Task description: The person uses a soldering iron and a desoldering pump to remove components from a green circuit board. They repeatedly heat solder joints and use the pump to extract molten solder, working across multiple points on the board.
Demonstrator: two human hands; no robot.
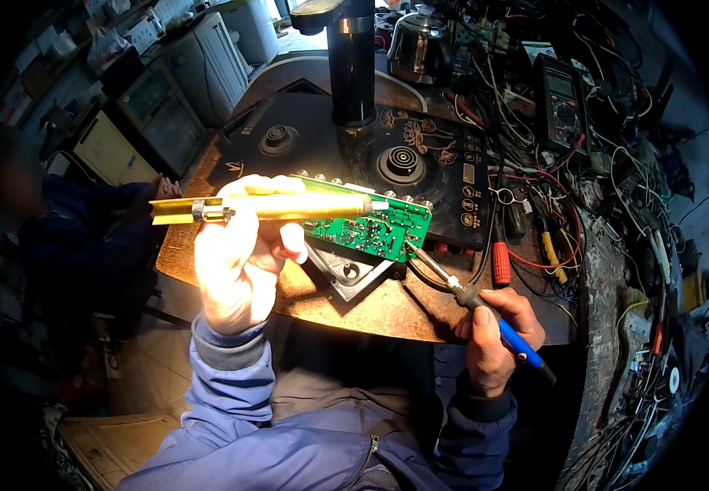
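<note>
My left hand [240, 245] is closed round a yellow desoldering pump [305, 205], held level with its pale nozzle over a green circuit board [383, 231]. The board's soldered side faces up, and part of it is hidden behind the hand and pump. In my right hand [498, 340] is a soldering iron [469, 296] with a blue and black handle. Its tip meets or nearly meets the board near the right end. Beneath the board, a grey frame-like part [346, 282] with a round hole lies on the wooden table [289, 303].
A black two-burner electric tea stove [444, 176] fills the back of the table, with a dark column [352, 74] rising from it. At right are a multimeter [563, 106], tangled wires, a red-handled tool [501, 263] and yellow-handled pliers [551, 254]. Another person [85, 221] sits at left.
</note>
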